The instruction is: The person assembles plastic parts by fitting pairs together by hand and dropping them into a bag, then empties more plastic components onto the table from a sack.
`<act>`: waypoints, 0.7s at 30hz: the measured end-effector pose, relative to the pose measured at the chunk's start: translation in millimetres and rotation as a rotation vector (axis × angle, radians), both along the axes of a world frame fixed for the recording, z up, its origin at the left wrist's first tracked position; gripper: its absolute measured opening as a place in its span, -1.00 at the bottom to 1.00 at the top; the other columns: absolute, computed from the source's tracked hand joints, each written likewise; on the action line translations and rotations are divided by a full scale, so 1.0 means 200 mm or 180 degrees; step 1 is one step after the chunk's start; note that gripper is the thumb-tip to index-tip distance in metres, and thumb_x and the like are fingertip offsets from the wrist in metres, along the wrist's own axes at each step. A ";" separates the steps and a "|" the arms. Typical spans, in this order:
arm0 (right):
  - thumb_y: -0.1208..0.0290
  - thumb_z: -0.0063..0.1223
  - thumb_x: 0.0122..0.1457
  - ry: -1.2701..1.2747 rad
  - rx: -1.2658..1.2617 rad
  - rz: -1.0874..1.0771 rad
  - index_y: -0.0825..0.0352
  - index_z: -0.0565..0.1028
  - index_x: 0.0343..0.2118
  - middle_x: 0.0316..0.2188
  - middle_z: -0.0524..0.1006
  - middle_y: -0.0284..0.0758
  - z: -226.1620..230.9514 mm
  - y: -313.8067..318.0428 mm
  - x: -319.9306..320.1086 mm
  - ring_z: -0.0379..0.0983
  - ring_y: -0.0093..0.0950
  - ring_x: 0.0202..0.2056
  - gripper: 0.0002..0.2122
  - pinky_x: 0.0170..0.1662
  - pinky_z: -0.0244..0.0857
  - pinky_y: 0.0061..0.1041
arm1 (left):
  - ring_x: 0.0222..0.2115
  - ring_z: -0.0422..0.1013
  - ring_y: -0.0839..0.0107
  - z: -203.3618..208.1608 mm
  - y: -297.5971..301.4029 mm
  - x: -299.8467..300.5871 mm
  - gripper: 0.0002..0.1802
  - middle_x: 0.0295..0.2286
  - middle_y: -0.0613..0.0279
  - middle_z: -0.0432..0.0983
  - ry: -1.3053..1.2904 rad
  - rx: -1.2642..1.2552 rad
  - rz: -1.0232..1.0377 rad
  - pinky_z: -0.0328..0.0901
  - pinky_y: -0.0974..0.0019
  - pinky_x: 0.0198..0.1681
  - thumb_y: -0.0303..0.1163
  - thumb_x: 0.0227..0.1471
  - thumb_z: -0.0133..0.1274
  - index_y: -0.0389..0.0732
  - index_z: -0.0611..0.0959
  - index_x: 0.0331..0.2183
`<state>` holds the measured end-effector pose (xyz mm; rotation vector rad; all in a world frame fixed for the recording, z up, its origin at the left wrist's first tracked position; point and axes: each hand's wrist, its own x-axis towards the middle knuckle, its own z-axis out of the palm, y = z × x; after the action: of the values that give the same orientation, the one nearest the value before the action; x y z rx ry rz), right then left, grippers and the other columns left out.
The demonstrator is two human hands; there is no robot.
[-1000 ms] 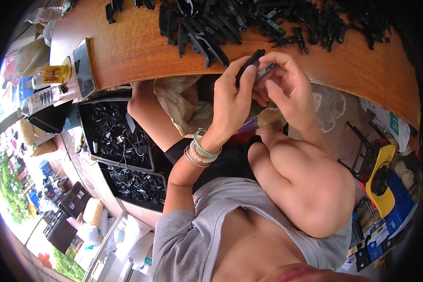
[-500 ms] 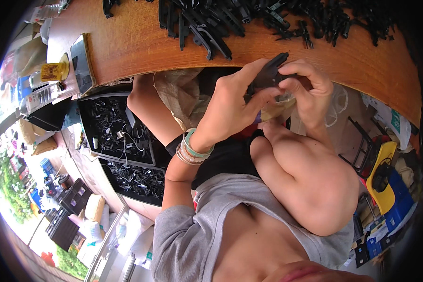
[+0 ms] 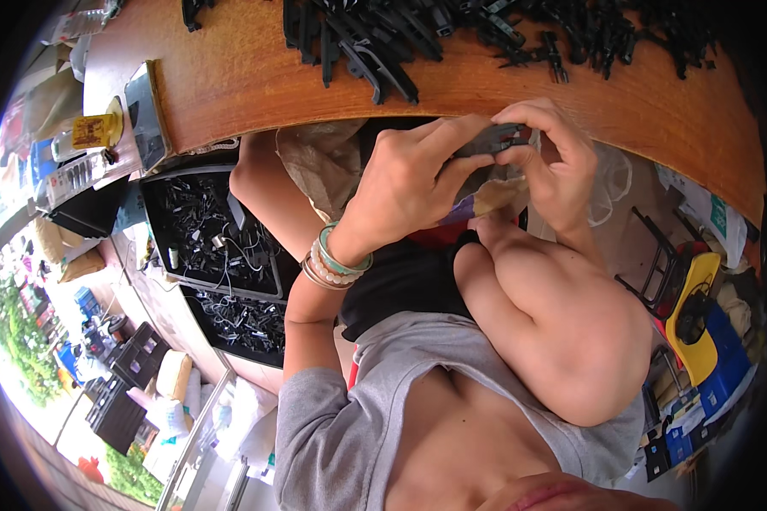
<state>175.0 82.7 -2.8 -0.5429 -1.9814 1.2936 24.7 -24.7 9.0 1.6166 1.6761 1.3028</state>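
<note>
Just off the table's near edge, my two hands meet around a small black plastic part (image 3: 489,141). My left hand (image 3: 418,175), with bracelets at the wrist, grips it between thumb and fingers from the left. The thumb and forefinger of my right hand (image 3: 558,157) pinch its right end. Much of the part is hidden by my fingers. On the table beyond lie long black plastic pieces (image 3: 362,51) in a heap, with smaller black clip-like pieces (image 3: 605,43) to their right.
The wooden table (image 3: 230,77) curves across the top. Down at the left stand black trays (image 3: 274,285) full of small black parts and cables. A crumpled brown bag (image 3: 320,166) hangs below the table edge. A yellow and blue object (image 3: 694,319) stands at the right.
The black part has been turned from a raised, slanted position to a flatter one and lowered slightly. My left hand has shifted a little to the left; my right fingers have closed in on its end.
</note>
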 end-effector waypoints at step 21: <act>0.50 0.24 -0.08 -0.1039 0.2358 -0.0590 0.28 0.52 -0.40 -0.41 0.47 -0.46 -0.06 0.30 -0.11 0.36 -0.42 -0.30 -0.84 -0.23 0.21 -0.42 | -0.53 0.36 0.32 -0.13 0.04 -0.20 -0.65 -0.46 0.24 0.34 0.2188 0.0074 0.1258 0.27 0.34 -0.54 -0.68 -0.22 0.06 -0.21 0.61 -0.27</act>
<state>153.5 143.2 -14.0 -0.5626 -2.4088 0.3076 -16.0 -16.7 -16.7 1.9536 2.4938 0.9735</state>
